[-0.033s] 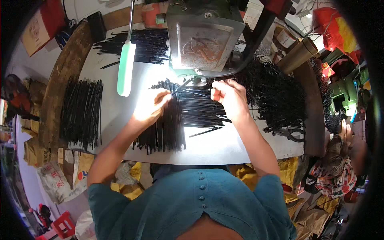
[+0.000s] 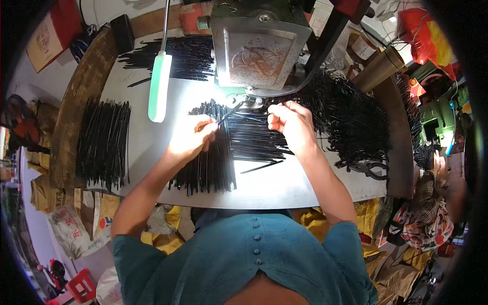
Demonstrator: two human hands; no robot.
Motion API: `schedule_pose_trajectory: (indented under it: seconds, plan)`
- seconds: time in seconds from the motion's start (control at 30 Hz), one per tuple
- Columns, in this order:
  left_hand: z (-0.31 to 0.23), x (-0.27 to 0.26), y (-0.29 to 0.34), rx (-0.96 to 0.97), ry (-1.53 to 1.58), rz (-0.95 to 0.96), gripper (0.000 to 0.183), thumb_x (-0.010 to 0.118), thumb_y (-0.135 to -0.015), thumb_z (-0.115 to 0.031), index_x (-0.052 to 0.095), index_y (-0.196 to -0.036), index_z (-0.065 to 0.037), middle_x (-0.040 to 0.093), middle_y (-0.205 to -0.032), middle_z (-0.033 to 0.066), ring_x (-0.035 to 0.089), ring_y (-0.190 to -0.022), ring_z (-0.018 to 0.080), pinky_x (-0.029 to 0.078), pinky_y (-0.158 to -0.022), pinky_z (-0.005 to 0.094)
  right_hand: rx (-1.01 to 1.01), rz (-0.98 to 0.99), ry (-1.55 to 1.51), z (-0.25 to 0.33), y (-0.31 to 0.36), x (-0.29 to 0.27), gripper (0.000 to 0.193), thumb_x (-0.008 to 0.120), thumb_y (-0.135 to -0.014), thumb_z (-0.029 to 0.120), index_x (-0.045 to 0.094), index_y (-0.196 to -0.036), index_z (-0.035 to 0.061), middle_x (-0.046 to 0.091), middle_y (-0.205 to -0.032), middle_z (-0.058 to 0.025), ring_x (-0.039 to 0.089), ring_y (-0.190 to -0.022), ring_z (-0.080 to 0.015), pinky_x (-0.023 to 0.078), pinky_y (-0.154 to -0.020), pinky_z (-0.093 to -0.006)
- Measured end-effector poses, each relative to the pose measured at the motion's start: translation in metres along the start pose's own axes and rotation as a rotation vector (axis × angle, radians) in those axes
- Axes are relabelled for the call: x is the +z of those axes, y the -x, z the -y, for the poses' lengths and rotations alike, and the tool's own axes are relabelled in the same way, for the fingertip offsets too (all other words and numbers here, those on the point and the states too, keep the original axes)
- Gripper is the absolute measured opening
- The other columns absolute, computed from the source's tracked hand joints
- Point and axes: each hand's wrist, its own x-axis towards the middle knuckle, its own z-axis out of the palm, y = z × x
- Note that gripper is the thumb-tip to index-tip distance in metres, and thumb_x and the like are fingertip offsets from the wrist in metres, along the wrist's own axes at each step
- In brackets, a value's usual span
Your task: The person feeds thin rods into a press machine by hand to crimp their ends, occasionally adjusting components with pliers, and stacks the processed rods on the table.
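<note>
Fingers (image 2: 207,125) of left hand (image 2: 189,140) pinched narrow on one black rod (image 2: 227,115); rod slants up and right, far end at the metal fitting (image 2: 249,102) under the machine (image 2: 262,56). Can't tell if they touch. Right hand (image 2: 295,126) just right of the fitting, fingers curled in, tips close together; can't tell whether they grip anything.

Lengthwise stack of rods (image 2: 208,170) below and beside left hand, on the pale surface (image 2: 269,195). Crosswise bundle (image 2: 259,141) between the hands, one loose rod (image 2: 261,166) at its near edge. Neat row of rods (image 2: 104,145) at far left, another bundle (image 2: 175,58) at the back. Big tangled pile (image 2: 358,117) right of right hand, pliers (image 2: 370,170) at its near edge. White-and-green lamp (image 2: 160,86) hangs left of the machine. Co-worker's hand (image 2: 438,165) at far right, well apart.
</note>
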Motion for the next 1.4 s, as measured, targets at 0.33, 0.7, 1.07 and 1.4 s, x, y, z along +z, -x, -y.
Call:
schedule_pose_trajectory:
  seconds: [0.33,0.7,1.07,1.4]
  plan:
    - [0.000,0.041,0.008,-0.030,0.457,0.233,0.011,0.052,-0.082,-0.013,0.049,-0.076,-0.004,0.052,-0.063,0.0061,0.049,-0.045,0.0119,0.041,-0.041,0.0230,0.082,0.321,0.098,-0.011,0.004,0.029,0.012,0.062,-0.075,0.013,0.055,-0.073,0.0027,0.050,-0.055,-0.0006,0.046,-0.044,-0.0062,0.039,-0.040,-0.0187]
    - [-0.007,0.014,-0.006,-0.059,0.524,0.331,0.023,0.053,-0.081,-0.017,0.052,-0.087,0.005,0.054,-0.061,0.0079,0.041,-0.036,0.0089,0.031,-0.030,0.0186,0.088,0.434,-0.054,-0.003,-0.002,0.017,0.021,0.053,-0.082,0.013,0.051,-0.088,-0.0072,0.056,-0.078,-0.0138,0.059,-0.068,-0.0189,0.051,-0.058,-0.0259]
    - [-0.007,0.006,-0.002,0.002,0.384,0.343,0.025,0.054,-0.080,-0.017,0.054,-0.089,0.006,0.055,-0.061,0.0081,0.043,-0.040,0.0080,0.031,-0.032,0.0173,-0.010,0.431,-0.081,-0.007,0.003,0.022,0.021,0.052,-0.082,0.011,0.051,-0.091,-0.0089,0.057,-0.079,-0.0154,0.060,-0.070,-0.0213,0.052,-0.063,-0.0285]
    - [0.001,-0.007,0.015,0.074,0.224,0.125,0.013,0.052,-0.081,-0.015,0.054,-0.078,-0.002,0.050,-0.054,0.0010,0.038,-0.036,0.0043,0.024,-0.031,0.0165,-0.269,0.168,0.668,0.015,0.045,0.004,0.020,0.052,-0.079,0.014,0.056,-0.085,-0.0043,0.059,-0.066,-0.0128,0.058,-0.052,-0.0155,0.044,-0.042,-0.0247]
